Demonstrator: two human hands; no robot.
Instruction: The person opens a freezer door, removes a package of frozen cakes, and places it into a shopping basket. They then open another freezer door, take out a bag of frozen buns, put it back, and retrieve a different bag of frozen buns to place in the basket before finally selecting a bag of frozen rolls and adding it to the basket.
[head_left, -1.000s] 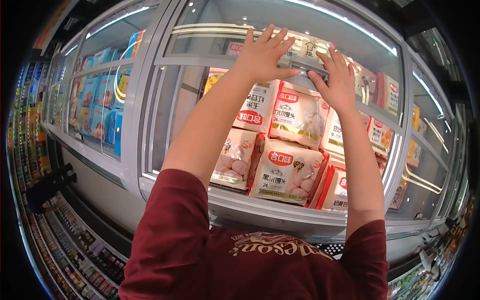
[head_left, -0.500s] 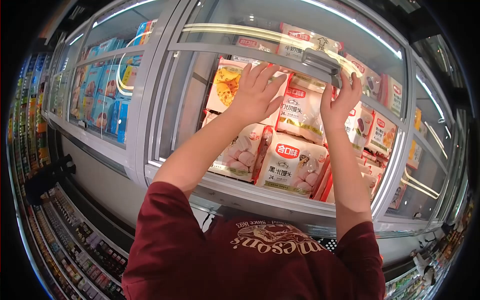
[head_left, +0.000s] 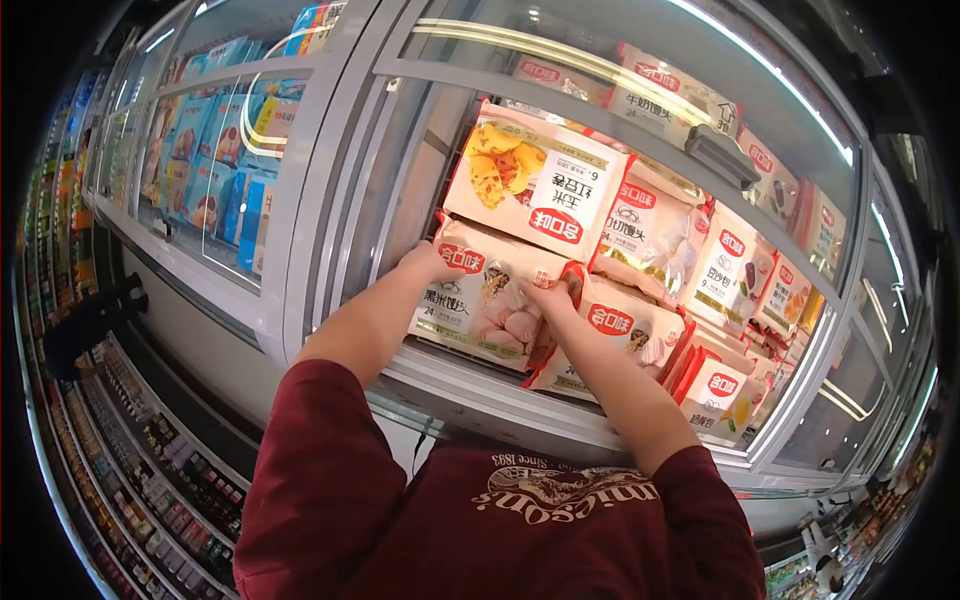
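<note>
A bag of black rice steamed buns (head_left: 470, 325) lies at the front left of the freezer, tilted slightly. My left hand (head_left: 428, 262) grips its upper left edge, fingers mostly hidden behind it. At the right edge, my right hand (head_left: 546, 298) is closed with the thumb on the front of the bag. Just behind it lies an upside-down bag of corn rolls (head_left: 540, 185), showing yellow rolls. To the right of my right hand sits another red-and-cream bag of buns (head_left: 615, 335).
A sliding glass door with a grey handle (head_left: 722, 157) covers the freezer's back half. More bags (head_left: 735, 265) are stacked to the right. The metal front rim (head_left: 480, 385) borders the opening. Blue packages (head_left: 215, 140) fill the neighbouring freezer; shelves of goods (head_left: 150, 470) stand lower left.
Both hands have come down from near the glass door and its handle to the front left bag, and now grip its sides. The view has shifted slightly.
</note>
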